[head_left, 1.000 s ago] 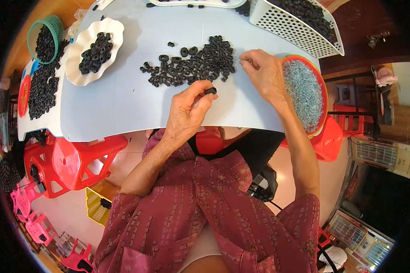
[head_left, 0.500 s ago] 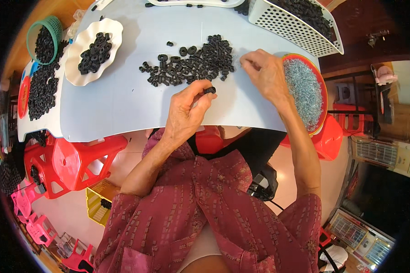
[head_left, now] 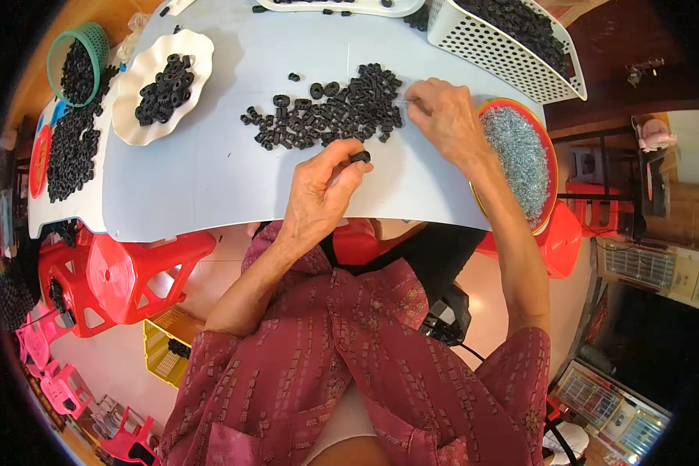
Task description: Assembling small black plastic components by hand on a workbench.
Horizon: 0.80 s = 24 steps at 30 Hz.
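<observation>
Between the thumb and fingers of my left hand [head_left: 322,182] is a small black ring-shaped part [head_left: 360,157], held above the near side of the table. My right hand [head_left: 446,116] is bent with its fingertips pressed together at the right edge of a loose pile of small black parts [head_left: 326,109]; whatever they pinch is too small or hidden to make out. Right of that wrist stands a red and yellow round tray [head_left: 553,167] full of small clear bluish pieces [head_left: 518,159].
A white scalloped dish [head_left: 128,93] of black parts lies at the left. Beyond it are a tipped green basket [head_left: 93,46] and more black parts [head_left: 71,163]. A white perforated basket [head_left: 505,58] stands far right. Red stools [head_left: 132,276] and a yellow crate [head_left: 163,353] are below the table.
My right hand has shifted slightly up and left toward the pile's edge. My left hand keeps its hold on the black part, nearly still. The whole view has moved a little.
</observation>
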Available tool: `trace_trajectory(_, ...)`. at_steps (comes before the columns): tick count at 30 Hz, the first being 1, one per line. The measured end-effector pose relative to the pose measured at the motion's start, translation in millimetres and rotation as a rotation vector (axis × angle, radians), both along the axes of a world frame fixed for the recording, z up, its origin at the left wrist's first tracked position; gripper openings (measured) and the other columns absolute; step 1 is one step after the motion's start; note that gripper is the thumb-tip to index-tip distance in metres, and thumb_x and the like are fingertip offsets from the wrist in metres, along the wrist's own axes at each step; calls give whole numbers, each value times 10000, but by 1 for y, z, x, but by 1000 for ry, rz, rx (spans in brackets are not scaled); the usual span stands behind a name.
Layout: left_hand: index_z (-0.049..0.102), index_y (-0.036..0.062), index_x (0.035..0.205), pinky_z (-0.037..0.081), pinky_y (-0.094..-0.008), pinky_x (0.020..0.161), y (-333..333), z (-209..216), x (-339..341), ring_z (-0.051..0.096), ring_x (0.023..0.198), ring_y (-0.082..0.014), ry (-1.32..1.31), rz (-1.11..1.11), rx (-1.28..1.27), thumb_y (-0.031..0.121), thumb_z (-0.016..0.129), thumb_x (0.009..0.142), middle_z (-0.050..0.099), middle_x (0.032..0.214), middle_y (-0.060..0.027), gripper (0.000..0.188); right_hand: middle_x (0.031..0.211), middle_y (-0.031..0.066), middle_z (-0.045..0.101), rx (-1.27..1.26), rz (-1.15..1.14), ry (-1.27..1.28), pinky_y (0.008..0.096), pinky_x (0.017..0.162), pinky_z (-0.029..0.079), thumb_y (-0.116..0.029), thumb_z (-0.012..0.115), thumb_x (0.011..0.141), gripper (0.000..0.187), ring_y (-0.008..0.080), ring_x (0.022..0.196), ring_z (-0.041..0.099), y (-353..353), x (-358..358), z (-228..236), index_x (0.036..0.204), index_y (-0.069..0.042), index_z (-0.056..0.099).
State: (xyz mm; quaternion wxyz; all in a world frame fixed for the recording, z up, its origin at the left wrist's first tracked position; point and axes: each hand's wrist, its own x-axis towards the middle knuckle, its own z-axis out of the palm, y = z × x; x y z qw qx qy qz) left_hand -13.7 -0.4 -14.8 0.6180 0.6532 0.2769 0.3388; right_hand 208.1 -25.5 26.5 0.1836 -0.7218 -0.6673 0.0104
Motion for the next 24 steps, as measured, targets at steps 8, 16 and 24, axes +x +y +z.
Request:
trace_trajectory(8, 571, -4, 1088, 448, -239, 650, 4, 2, -1, 548, 733, -87, -47, -10, -138, 84, 539, 900, 679, 841, -73, 211, 761, 23, 668, 10, -38, 592, 247, 718, 496, -27, 650, 775, 135, 86, 732, 621, -26, -47, 25, 909, -21, 650)
trace_trajectory(16, 573, -6, 1078, 452, -245, 644, 3, 2, 0, 556, 728, -92, -44, -8, -103, 80, 538, 900, 668, 818, -67, 201, 786, 84, 634, 181, 120, 471, 346, 706, 478, 10, 641, 737, 119, 254, 722, 623, -28, -69, 21, 842, -34, 607)
trace_trajectory(24, 583, -9, 1045, 431, -231, 611, 5, 0, -2, 530, 706, -71, -8, -21, -51, 72, 533, 901, 636, 775, -49, 173, 830, 84, 637, 349, 251, 248, 345, 706, 485, 10, 664, 748, 117, 247, 759, 622, -30, -71, 12, 846, -31, 615)
